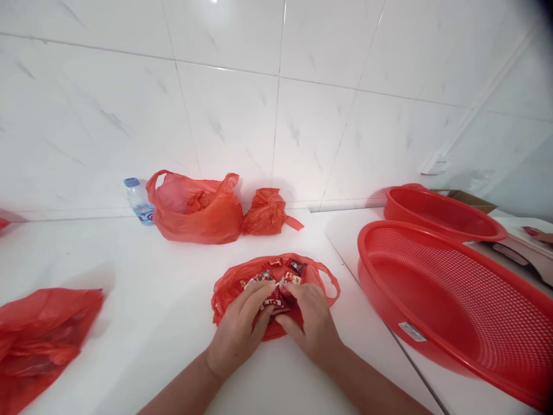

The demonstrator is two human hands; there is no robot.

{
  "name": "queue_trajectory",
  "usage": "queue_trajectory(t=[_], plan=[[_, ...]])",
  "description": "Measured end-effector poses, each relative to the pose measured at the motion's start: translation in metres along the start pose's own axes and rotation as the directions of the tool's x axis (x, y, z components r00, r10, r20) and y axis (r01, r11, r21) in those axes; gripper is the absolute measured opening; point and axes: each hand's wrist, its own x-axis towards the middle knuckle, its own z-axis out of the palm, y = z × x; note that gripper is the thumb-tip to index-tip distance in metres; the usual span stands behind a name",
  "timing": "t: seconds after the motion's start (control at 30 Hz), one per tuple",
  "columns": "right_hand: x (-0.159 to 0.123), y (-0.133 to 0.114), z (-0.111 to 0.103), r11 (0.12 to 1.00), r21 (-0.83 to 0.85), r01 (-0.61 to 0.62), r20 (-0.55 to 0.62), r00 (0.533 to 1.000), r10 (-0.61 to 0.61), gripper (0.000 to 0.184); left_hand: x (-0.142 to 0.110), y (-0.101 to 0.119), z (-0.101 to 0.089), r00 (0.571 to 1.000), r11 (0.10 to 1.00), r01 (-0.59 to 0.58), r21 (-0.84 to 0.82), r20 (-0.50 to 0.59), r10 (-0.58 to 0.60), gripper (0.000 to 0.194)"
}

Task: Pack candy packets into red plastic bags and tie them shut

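A red plastic bag point(228, 285) lies opened out on the white table in front of me, with several small wrapped packets in it. My left hand point(242, 314) and my right hand point(309, 314) reach into it from the near side. Between them, the fingers of both hands are curled round a dark red packet point(276, 301) with white print. Just beyond my fingertips are a red and white packet point(292, 278) and a dark packet point(298, 266). My fingers partly cover the held packet and others under it.
At the back wall stand a water bottle point(139, 202), a larger red bag point(199, 216) and a small tied red bag point(265, 213). Another red bag point(43, 340) lies left. On the right are a red perforated basket point(415, 288) and a red basin point(440, 210); part of a person's hand point(545, 237) shows far right.
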Motion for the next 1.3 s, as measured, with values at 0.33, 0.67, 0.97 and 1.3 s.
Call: queue_trajectory(t=[0.33,0.67,0.97,1.3], plan=[[0.003,0.017,-0.008,0.985,-0.02,-0.17,-0.139,0.976,0.166,0.021,0.003,-0.004,-0.003,0.997,0.999,0.036,0.017,-0.066,-0.035,0.036],[0.013,0.037,0.001,0.965,-0.181,-0.19,-0.019,0.982,0.189,0.025,0.011,-0.011,-0.004,0.999,0.996,-0.04,0.076,0.024,0.038,0.018],[0.004,0.041,0.002,0.98,-0.152,-0.13,0.067,0.988,0.141,0.035,0.006,-0.03,0.002,0.98,0.946,0.099,0.309,0.134,-0.147,0.028],[0.001,0.044,0.005,0.98,-0.094,-0.176,0.096,0.978,0.185,0.039,0.005,-0.032,-0.001,0.981,0.911,0.124,0.392,0.086,-0.171,0.032]])
